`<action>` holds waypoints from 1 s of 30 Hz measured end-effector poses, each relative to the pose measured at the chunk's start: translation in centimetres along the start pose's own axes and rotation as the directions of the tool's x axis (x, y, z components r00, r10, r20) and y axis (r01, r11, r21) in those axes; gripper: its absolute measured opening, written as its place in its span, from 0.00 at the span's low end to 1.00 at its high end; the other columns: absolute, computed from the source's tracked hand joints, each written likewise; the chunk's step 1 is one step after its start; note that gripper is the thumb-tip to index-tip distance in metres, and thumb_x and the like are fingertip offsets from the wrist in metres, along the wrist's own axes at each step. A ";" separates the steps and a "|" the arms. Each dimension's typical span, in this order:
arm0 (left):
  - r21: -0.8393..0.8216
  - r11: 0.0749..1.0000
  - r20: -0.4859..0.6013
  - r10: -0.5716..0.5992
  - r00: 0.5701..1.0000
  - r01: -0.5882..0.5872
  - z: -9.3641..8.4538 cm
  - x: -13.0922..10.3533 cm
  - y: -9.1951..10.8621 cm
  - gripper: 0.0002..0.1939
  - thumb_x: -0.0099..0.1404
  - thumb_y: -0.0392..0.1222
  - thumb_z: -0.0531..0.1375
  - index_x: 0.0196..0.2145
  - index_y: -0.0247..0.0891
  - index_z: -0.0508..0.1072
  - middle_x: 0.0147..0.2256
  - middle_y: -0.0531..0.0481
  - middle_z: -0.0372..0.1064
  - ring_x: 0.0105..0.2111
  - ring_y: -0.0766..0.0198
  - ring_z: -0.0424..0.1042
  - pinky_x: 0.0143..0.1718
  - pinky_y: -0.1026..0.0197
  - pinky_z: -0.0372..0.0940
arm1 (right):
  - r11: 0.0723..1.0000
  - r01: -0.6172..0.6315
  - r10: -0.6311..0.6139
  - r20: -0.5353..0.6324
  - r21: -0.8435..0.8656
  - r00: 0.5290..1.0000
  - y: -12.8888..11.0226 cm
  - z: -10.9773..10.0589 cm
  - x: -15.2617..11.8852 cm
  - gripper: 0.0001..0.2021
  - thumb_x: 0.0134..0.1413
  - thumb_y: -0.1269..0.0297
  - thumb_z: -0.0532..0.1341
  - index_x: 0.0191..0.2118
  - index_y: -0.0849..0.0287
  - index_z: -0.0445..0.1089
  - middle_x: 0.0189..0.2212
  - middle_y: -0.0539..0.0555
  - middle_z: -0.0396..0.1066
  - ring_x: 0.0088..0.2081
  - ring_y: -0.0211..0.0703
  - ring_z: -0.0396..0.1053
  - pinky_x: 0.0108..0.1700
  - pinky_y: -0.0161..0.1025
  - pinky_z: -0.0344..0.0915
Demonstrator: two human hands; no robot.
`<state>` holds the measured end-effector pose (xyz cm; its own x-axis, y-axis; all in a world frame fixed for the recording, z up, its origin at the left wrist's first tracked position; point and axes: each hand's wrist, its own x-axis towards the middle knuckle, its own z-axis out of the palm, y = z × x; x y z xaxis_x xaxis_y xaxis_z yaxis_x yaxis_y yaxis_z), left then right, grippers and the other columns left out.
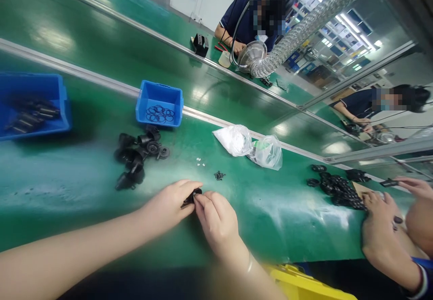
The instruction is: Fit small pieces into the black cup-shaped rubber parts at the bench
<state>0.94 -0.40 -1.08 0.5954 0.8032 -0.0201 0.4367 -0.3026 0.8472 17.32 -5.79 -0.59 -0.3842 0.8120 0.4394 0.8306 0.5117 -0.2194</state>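
Note:
My left hand [174, 200] is closed round a black plastic part [189, 198], much of it hidden by the fingers. Against the part's right end, my right hand [216, 216] pinches with thumb and forefinger; whatever is between those fingertips is too small to name. Just beyond my hands lies a small heap of tiny black rings [219, 175]. A few small white pieces [199, 159] lie near them. To the left, several black plastic caps [133, 160] are piled on the green table.
A blue bin [142, 106] holds thin black rings; a larger blue bin [66, 106] holds dark parts. Clear bags [269, 152] lie by the metal rail. At right, a co-worker's hands [380, 210] work beside piled black parts [338, 189]. A yellow crate [304, 286] stands below the edge.

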 end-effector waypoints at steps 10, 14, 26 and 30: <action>0.086 0.980 0.004 0.182 0.983 -0.182 0.2 -0.3 -1.0 0.24 0.63 0.29 0.53 0.57 0.32 0.63 0.53 0.40 0.69 0.52 0.58 0.69 0.55 0.55 0.66 | 0.997 0.066 -0.066 0.020 -0.028 0.998 0.0 -0.1 -0.2 0.13 0.59 0.78 0.57 0.50 0.66 0.65 0.35 0.59 0.69 0.35 0.45 0.66 0.36 0.43 0.65; 0.056 0.983 0.003 0.175 0.985 -0.175 -0.1 -0.3 -0.9 0.23 0.62 0.31 0.54 0.55 0.37 0.66 0.52 0.44 0.70 0.51 0.58 0.70 0.54 0.56 0.66 | 0.999 0.039 -0.039 0.062 0.007 0.997 -0.3 -0.5 0.1 0.13 0.60 0.77 0.55 0.50 0.64 0.67 0.38 0.59 0.71 0.36 0.45 0.68 0.37 0.42 0.67; -0.231 0.959 0.121 -0.140 0.983 0.165 0.2 0.2 0.0 0.21 0.62 0.46 0.58 0.52 0.42 0.69 0.47 0.45 0.70 0.39 0.59 0.75 0.43 0.59 0.72 | 0.907 -0.398 0.399 0.027 0.136 0.917 9.7 -1.7 -0.3 0.07 0.61 0.68 0.57 0.42 0.59 0.71 0.34 0.55 0.70 0.34 0.41 0.70 0.38 0.38 0.70; -0.311 0.927 0.158 -0.168 0.973 0.210 0.1 0.2 0.0 0.22 0.61 0.47 0.58 0.53 0.41 0.68 0.49 0.43 0.68 0.43 0.57 0.74 0.47 0.56 0.70 | 0.923 -0.371 0.368 0.048 0.103 0.928 9.6 -1.1 0.0 0.07 0.62 0.69 0.56 0.40 0.60 0.71 0.34 0.55 0.69 0.37 0.42 0.70 0.41 0.39 0.69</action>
<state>1.16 -0.26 -1.13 0.6125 0.7515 -0.2451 0.3201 0.0478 0.9462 25.74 -1.18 -1.77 -0.0703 0.9559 0.2850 0.8677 0.1995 -0.4552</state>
